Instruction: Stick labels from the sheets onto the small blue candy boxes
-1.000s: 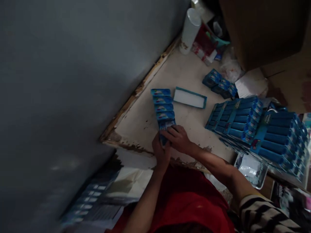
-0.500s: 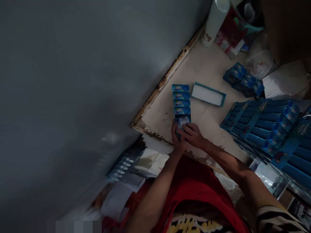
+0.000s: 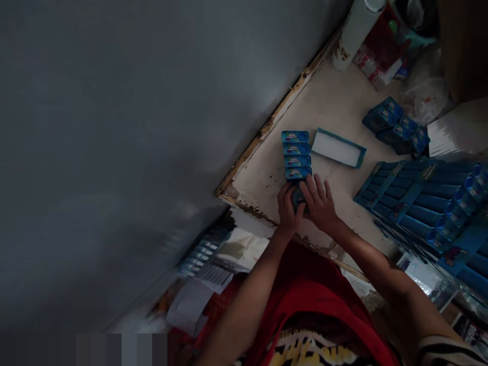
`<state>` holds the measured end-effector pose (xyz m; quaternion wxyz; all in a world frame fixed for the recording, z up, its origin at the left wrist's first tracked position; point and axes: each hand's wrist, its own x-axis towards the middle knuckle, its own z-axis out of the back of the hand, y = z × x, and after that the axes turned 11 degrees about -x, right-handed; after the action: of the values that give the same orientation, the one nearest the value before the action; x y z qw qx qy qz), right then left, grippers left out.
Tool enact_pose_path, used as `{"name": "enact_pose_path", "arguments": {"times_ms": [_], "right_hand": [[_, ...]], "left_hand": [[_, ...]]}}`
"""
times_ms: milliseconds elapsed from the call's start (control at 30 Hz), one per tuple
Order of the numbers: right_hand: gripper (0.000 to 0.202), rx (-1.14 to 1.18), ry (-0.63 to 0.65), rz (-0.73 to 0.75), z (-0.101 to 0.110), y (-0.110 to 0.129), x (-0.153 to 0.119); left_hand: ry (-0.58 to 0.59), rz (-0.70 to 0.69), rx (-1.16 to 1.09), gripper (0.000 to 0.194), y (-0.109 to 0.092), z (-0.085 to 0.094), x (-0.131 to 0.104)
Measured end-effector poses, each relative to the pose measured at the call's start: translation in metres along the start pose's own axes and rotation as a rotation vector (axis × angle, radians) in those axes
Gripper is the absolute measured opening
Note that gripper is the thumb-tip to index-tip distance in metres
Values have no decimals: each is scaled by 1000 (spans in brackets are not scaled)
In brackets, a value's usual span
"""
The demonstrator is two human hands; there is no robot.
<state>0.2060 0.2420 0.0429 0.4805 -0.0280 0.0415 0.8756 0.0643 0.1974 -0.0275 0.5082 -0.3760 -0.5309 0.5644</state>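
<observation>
Over the worn pale tabletop [image 3: 328,101], the left hand [image 3: 288,209] curls around a dark blue pack [image 3: 298,196], while the right hand [image 3: 322,207], fingers splayed, is nearer the blue boxes [image 3: 298,161] rowed away beyond the fingertips.

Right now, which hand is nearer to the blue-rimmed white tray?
Right. The right hand is on the near side of the tray, apart from it; the left hand is farther off to the left, around a dark blue box.
</observation>
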Motion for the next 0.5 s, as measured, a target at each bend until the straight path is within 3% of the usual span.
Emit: {"name": "enact_pose_path", "arguments": {"times_ms": [167, 300, 400, 500], "right_hand": [[83, 11, 132, -19, 5, -5, 25], [82, 46, 194, -69, -3, -2, 41], [93, 106, 254, -66, -2, 0, 42], [114, 281, 265, -70, 7, -15, 37]], "left_hand": [[-156, 247, -133, 66, -6, -16, 12], [-258, 410, -177, 78, 8, -26, 14], [-255, 497, -239, 84, 14, -16, 8], [-266, 500, -176, 82, 2, 11, 23]]}}
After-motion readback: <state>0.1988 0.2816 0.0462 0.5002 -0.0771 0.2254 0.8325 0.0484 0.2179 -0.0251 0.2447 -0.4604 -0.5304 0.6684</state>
